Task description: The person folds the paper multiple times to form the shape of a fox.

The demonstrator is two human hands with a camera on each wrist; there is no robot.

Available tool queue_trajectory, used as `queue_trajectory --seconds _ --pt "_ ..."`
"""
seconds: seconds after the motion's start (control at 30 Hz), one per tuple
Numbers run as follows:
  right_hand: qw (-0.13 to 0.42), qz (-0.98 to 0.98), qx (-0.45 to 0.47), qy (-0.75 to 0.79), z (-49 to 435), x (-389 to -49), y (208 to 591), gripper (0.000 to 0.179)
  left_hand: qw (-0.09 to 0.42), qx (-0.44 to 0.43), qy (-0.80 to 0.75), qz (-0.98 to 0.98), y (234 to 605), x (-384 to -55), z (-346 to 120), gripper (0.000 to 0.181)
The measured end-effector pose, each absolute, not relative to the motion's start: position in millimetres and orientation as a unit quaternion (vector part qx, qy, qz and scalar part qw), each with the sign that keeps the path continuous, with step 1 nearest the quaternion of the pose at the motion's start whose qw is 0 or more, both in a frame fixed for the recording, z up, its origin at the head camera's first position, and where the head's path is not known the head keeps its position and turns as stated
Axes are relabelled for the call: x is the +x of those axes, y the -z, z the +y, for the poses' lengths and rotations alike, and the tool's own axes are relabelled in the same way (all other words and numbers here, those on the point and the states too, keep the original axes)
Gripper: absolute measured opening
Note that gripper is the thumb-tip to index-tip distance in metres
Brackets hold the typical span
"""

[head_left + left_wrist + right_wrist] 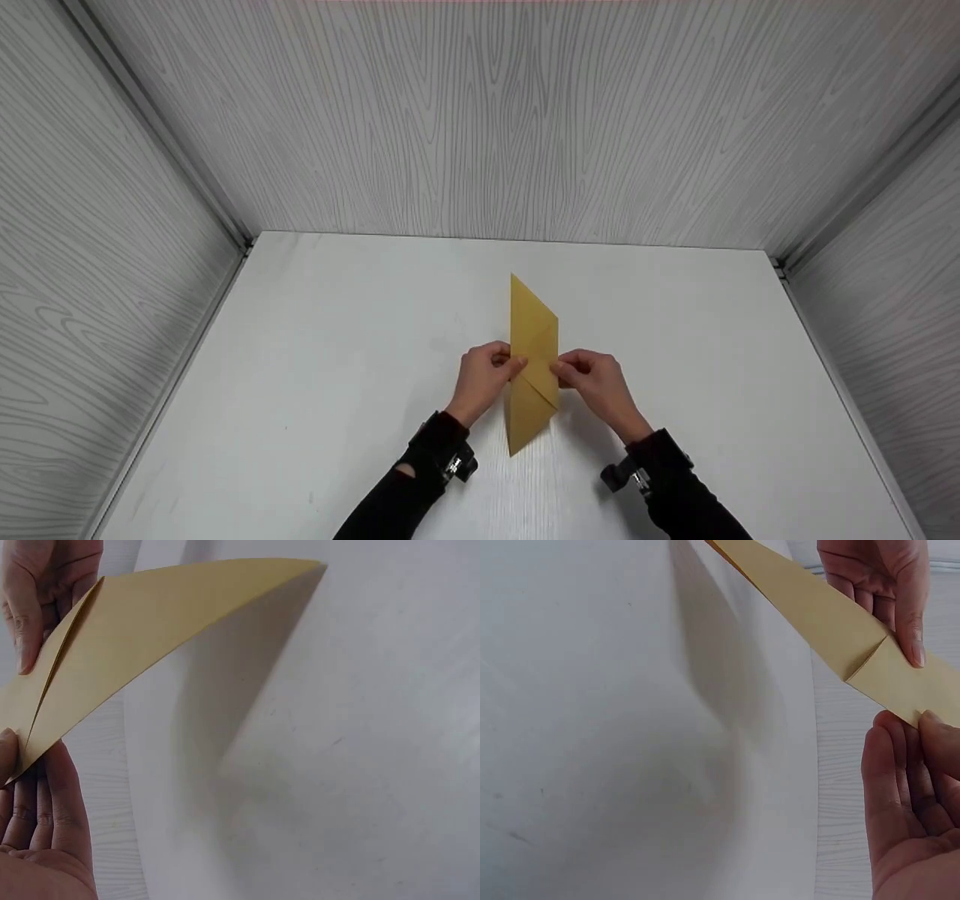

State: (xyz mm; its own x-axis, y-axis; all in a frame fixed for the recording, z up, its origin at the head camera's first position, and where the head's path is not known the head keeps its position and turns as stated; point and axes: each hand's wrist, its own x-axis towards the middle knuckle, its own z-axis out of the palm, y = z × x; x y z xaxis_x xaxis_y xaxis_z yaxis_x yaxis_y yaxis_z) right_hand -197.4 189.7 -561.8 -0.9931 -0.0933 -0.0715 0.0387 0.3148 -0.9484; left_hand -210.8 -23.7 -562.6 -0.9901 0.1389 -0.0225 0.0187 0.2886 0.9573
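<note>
A folded sheet of yellow paper (534, 337) is held up between both hands, long and narrow with pointed ends in the head view. A diagonal fold edge crosses its lower half. At its left edge the left hand (484, 375) pinches the paper, thumb on the near face and fingers behind. On the opposite edge the right hand (596, 382) pinches it in the same way, at about the same height. In the left wrist view the paper (150, 622) casts a shadow on the table below. The right wrist view shows the crease across the paper (817, 607) near both thumbs.
The white table (360, 315) lies beneath the hands. Grey wood-grain panels stand behind it (480, 120) and along the left (90, 262) and right sides. Black bands with small cameras are strapped on both wrists, over dark sleeves (405, 487).
</note>
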Motion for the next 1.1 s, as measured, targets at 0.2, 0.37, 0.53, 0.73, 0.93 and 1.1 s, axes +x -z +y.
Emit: queue_trajectory --seconds 0.2,0.37,0.53,0.73,0.93,1.1 --pt "0.081 0.799 -0.010 0.596 192.3 -195.4 566.7 0.027 0.046 0.045 -0.593 0.803 560.2 -214.6 -26.1 0.020" --pt "0.082 0.808 -0.019 0.583 190.5 -194.2 567.8 0.023 0.043 0.042 -0.600 0.798 557.3 -217.8 -27.2 0.019" --pt "0.071 0.816 -0.016 0.573 188.3 -194.8 566.7 0.018 0.043 0.041 -0.607 0.793 556.5 -219.4 -26.1 0.018" --pt "0.073 0.816 -0.019 0.574 190.4 -193.1 569.4 0.024 0.041 0.040 -0.606 0.793 555.4 -221.0 -27.7 0.019" --pt "0.091 0.812 -0.039 0.576 192.0 -189.8 572.2 0.024 0.031 0.033 -0.602 0.797 552.1 -223.4 -29.8 0.020" --pt "0.085 0.814 -0.044 0.572 191.1 -189.2 570.9 0.021 0.033 0.032 -0.602 0.797 551.0 -224.4 -29.1 0.020"
